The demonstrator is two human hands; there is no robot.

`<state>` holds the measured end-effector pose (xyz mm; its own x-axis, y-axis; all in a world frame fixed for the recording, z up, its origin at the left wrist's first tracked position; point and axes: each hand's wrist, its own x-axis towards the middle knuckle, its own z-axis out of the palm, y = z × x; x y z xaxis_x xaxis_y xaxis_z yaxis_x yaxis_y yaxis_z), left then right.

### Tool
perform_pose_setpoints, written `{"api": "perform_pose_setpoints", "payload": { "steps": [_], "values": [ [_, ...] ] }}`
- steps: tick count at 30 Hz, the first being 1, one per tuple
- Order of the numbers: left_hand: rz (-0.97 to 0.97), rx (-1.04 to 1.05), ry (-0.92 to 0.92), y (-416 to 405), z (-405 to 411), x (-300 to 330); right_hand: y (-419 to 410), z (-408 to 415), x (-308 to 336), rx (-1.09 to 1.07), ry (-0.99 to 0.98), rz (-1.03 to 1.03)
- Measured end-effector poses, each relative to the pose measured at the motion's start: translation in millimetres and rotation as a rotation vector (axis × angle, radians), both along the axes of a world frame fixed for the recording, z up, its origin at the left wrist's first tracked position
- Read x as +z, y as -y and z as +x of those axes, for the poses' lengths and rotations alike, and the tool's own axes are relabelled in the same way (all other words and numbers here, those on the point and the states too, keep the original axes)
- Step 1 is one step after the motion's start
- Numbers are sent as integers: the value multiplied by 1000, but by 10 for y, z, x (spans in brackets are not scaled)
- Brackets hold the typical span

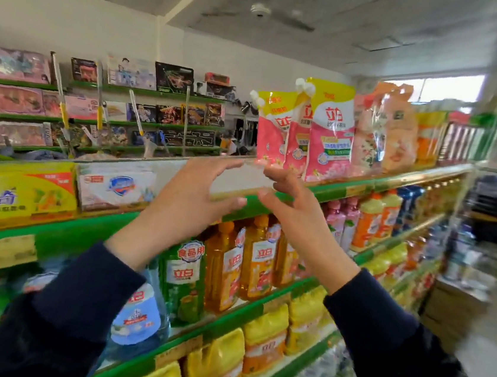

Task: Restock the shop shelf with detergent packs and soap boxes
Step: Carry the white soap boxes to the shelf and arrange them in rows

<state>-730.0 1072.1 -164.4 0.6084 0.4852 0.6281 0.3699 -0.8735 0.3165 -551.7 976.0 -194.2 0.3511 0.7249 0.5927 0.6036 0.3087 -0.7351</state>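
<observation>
Three pink-and-yellow detergent packs (306,133) with white spouts stand upright on the top shelf (396,180). My left hand (190,200) is raised just below and left of them, fingers spread, holding nothing. My right hand (294,212) is raised under the packs, fingers bent and apart, its fingertips close to the bottom edge of the middle pack; whether they touch it I cannot tell. A yellow soap box (20,193) and a white soap box (114,188) lie on the top shelf at the left.
More pink and orange packs (393,130) stand to the right on the top shelf. Lower shelves hold orange detergent bottles (242,259), a green bottle (182,280) and yellow bags (264,339). A toy shelf (95,109) lines the back wall. An aisle runs at the right.
</observation>
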Motion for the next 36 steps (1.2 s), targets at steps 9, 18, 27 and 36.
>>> {"api": "perform_pose_setpoints", "payload": {
  "steps": [9,18,27,36],
  "values": [
    [-350,-489,137,1080,1272,-515,1828,664,-440,-478,-30,-6],
    [-520,-874,172,3040,2520,-701,4061,965,-516,-971,-44,15],
    [-607,-1313,105,5410,3196,-686,6275,807,-381,-1366,-15,14],
    [-680,-1776,-30,7390,3343,-652,7774,376,-262,-1794,30,-31]
  ]
}}
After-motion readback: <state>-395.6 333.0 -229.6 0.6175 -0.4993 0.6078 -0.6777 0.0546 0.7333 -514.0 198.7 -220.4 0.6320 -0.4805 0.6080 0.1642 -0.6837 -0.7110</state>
